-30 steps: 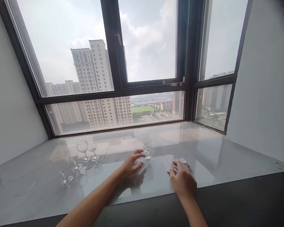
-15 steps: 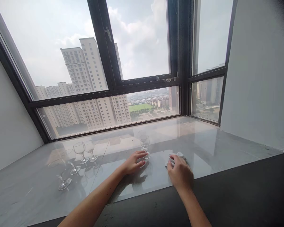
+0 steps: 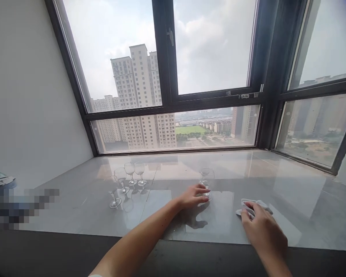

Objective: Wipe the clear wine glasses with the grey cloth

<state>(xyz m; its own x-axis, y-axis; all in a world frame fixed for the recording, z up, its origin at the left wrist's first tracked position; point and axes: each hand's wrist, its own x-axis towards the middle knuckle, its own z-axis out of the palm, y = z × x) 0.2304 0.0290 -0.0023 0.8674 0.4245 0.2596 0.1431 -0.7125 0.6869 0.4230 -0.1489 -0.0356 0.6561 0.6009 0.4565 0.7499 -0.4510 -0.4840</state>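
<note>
My left hand (image 3: 193, 195) reaches over the glossy grey window ledge (image 3: 291, 192), its fingers stretched out and touching the foot of a single clear stemmed glass (image 3: 206, 181) that stands upright. My right hand (image 3: 262, 227) rests on a small white cloth (image 3: 252, 206) that lies on the ledge, fingers curled over its near side. To the left, apart from both hands, stands a cluster of several more clear stemmed glasses (image 3: 127, 179), all upright.
Large dark-framed windows (image 3: 170, 69) rise behind the ledge, with a white wall at the left. A dark strip (image 3: 60, 254) runs along the ledge's near edge. Some objects, partly blurred out, lie at the far left (image 3: 0, 184).
The view has swung to the left, so everything sits further right in frame. My left hand has moved closer to the single glass's foot. My right hand stays on the cloth.
</note>
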